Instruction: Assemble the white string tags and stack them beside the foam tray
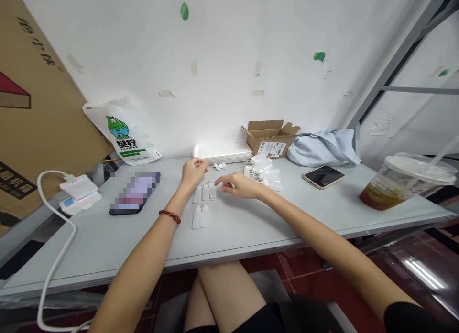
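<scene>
My left hand [194, 170], with a red bead bracelet on its wrist, is raised a little over the grey table [251, 228], fingers curled in a pinch around something too small to name. My right hand [239, 185] rests on the table beside it, fingertips pinched near a row of small white plastic pouches [205, 192]. Two more pouches [199, 216] lie closer to me. A heap of small clear bottles [263, 171] sits just beyond my right hand. Tiny white caps [219, 166] lie behind the hands.
A phone [135, 193] lies at the left, beside a white charger block [79, 192] with a cable. Another phone [323, 176] lies at the right. An iced drink cup [405, 181] stands at the far right. An open carton [271, 138], blue cloth [322, 147] and white bag [125, 132] line the wall.
</scene>
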The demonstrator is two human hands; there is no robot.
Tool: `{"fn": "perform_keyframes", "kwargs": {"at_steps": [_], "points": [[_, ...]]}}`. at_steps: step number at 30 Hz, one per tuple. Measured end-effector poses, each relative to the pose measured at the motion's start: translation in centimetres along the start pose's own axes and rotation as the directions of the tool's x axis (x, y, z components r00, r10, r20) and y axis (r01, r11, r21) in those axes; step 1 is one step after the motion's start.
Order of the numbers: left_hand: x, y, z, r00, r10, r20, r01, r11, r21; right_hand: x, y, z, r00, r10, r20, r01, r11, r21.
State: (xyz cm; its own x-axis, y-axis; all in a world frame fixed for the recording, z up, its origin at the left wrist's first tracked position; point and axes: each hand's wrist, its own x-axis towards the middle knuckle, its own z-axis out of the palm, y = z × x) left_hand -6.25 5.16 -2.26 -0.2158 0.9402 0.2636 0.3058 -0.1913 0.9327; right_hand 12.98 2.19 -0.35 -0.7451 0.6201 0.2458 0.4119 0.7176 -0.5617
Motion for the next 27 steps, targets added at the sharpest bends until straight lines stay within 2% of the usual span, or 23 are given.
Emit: {"fn": "perform_keyframes", "kwargs": {"at_steps": [6,13,16,20,24,27], "points": [[0.2,-0.2,-0.4,1.0,0.003,-0.002,-0.003,0.999,0.032,1.6,0.1,2.0,0.994,-0.089,0.066,0.094,0.994,-0.062],[0.2,0.0,-0.9,1.0,-0.027,-0.003,0.027,0.998,0.049,1.4,0.9,2.9,0.998,-0.008,0.065,0.015,0.995,-0.099],[-0.1,0.3,-0.8,0.996,-0.078,0.051,0.076,0.996,0.041,1.0,1.3,3.0,0.999,0.017,0.043,-0.008,0.98,-0.201],[-0.5,0.8,-0.8,0.978,-0.145,0.152,0.155,0.987,-0.051,0.5,1.8,3.0,0.994,0.038,-0.098,-0.067,0.947,-0.314],[-0.8,1.3,-1.2,0.926,-0.156,0.345,0.21,0.969,-0.126,0.2,1.9,3.0,0.98,0.014,-0.199,-0.071,0.956,-0.283],[-0.9,1.7,-1.3,0.907,-0.126,0.401,0.198,0.97,-0.144,0.2,1.9,3.0,0.977,-0.014,-0.213,-0.036,0.973,-0.228]]}}
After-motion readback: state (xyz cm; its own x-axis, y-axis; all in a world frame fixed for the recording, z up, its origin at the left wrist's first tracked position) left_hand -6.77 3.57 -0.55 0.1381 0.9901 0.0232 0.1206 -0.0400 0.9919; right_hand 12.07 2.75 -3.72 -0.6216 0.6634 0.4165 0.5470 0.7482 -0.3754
